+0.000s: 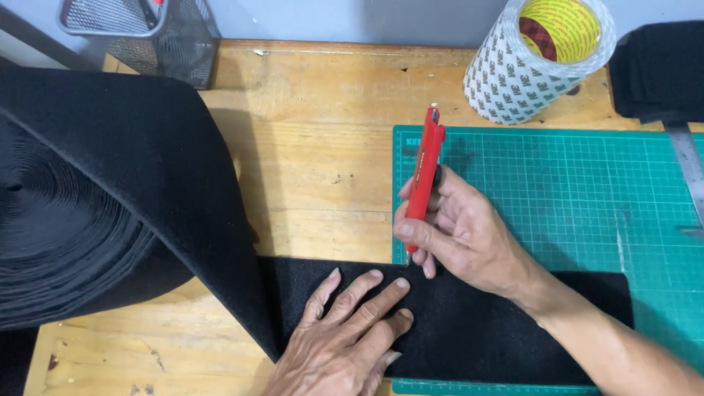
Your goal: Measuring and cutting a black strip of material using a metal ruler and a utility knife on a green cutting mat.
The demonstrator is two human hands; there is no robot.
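**Knife on felt**

A black felt roll (81,205) fills nine o'clock; its strip (477,330) lies across the green mat (572,191). The left hand (345,337) presses flat on the strip, fingers spread, grasping nothing. The right hand (458,235) grips a red knife (425,172), tip at the strip's twelve o'clock edge.

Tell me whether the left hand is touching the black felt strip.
Touching. The head view shows the left hand lying flat, fingers spread, on the black felt strip, with no gap visible under the fingers.

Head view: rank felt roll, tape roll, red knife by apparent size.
1. Black felt roll, largest by far.
2. Tape roll.
3. Red utility knife in the right hand; longer than the tape looks but much thinner, so smaller in area.
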